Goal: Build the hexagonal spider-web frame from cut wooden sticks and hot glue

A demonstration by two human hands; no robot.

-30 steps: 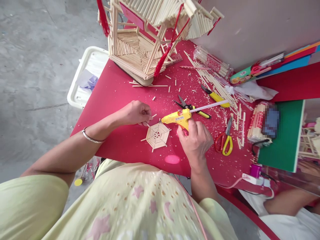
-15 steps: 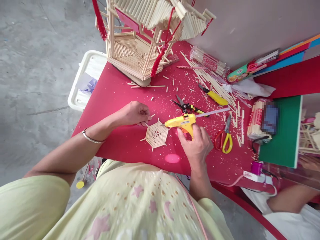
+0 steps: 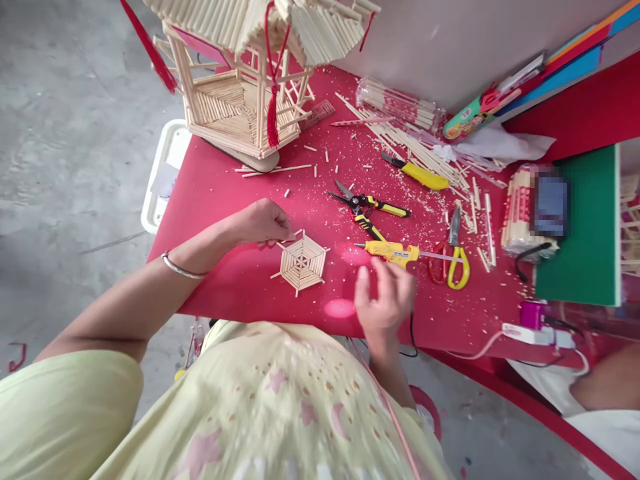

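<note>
My left hand [image 3: 269, 223] is closed in a pinch at the upper left of a hexagonal web of thin wooden sticks [image 3: 302, 263], which lies flat on the red table. The pale tip of a thin wooden stick shows at its fingertips; the rest is hidden by the fingers. My right hand [image 3: 384, 297] is open, fingers apart and curved, just on the near side of a yellow glue gun [image 3: 393, 251]. The gun lies on the table with its nozzle to the left and a clear glue stick [image 3: 440, 257] out of its back.
A stick-built pavilion [image 3: 240, 100] with red tassels stands at the back left. Beyond the glue gun lie pliers [image 3: 361, 203], a yellow utility knife [image 3: 425, 175] and scissors [image 3: 456, 257]. Loose sticks [image 3: 400, 140] and cuttings cover the right side. A power strip [image 3: 525, 333] sits at the right edge.
My right hand has let go of the glue gun, which now lies on the table farther right of the web. My left hand stays by the web's upper left. The view has shifted slightly.
</note>
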